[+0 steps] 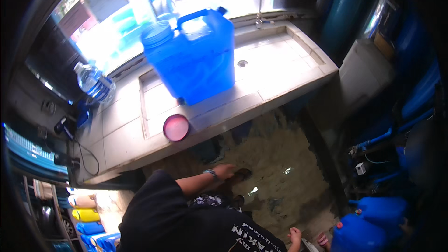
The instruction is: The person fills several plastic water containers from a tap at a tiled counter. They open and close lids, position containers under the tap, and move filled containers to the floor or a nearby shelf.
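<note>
My left hand (pixel 225 172), a dark band at its wrist, hangs below the tiled counter's edge, fingers loosely bent and nothing seen in it. Low in the picture, my right hand (pixel 295 234) has its fingers curled in, with no object visible. Before me, a translucent blue plastic water jug (pixel 196 66) stands upright on the tiled sink counter (pixel 245 99). Its wide mouth is uncovered, and a small dark cap closes the spout near its handle. A round pink-and-dark lid (pixel 176 128) lies on the counter's front rim, left of the jug. Neither hand touches them.
A clear plastic bottle (pixel 96 83) and a corded black device (pixel 64 127) are at the left. A faucet (pixel 259 21) stands behind the sink drain (pixel 242 64). More blue jugs (pixel 360 234) stand at lower right, near a person's sandaled foot (pixel 322 239). The floor (pixel 280 161) looks wet.
</note>
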Available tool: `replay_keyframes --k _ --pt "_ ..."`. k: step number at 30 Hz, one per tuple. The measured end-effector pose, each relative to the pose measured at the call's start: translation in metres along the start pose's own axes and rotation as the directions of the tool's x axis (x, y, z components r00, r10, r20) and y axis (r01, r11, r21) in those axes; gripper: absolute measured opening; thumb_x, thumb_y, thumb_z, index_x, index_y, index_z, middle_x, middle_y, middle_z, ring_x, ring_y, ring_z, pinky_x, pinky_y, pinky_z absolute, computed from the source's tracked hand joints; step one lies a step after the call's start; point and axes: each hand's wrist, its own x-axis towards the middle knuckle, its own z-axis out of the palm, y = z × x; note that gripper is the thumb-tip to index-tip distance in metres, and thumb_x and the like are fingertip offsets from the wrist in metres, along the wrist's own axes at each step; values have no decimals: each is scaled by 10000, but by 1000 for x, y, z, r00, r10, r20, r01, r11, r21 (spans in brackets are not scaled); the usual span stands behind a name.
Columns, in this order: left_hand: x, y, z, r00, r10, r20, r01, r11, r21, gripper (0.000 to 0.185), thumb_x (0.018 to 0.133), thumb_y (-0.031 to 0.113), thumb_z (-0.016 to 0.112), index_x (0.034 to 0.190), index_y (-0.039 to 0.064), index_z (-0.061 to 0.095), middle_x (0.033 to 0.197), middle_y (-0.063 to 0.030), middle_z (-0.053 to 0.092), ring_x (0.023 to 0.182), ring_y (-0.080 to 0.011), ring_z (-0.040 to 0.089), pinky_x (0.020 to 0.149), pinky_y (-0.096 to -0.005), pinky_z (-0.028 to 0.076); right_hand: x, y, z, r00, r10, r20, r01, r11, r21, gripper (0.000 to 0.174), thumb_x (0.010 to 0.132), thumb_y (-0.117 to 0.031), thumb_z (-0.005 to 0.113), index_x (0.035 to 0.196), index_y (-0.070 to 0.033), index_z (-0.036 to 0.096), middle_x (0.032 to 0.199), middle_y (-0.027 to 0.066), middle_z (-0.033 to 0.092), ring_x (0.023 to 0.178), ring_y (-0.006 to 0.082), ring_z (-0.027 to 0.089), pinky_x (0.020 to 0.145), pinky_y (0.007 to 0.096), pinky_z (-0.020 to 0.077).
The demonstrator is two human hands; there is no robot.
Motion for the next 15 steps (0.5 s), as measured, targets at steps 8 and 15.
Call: replay_keyframes --k 8,15 --pt "-152 -77 16 947 -281 -154 229 930 -289 429 804 318 641 1157 81 583 1120 -111 622 1010 -250 602 889 -319 457 1 3 -41 999 -36 21 40 978 -207 375 857 -342 587 1094 -57 525 742 90 585 440 198 557 367 317 403" --pt "-213 -178 7 890 -427 -159 385 891 -239 523 742 382 683 1148 65 592 1134 -126 612 1058 -256 578 900 -333 457 -21 -135 -13 969 -221 -112 209 971 -115 341 873 -362 551 1092 -104 514 845 69 588 458 183 545 341 274 350"
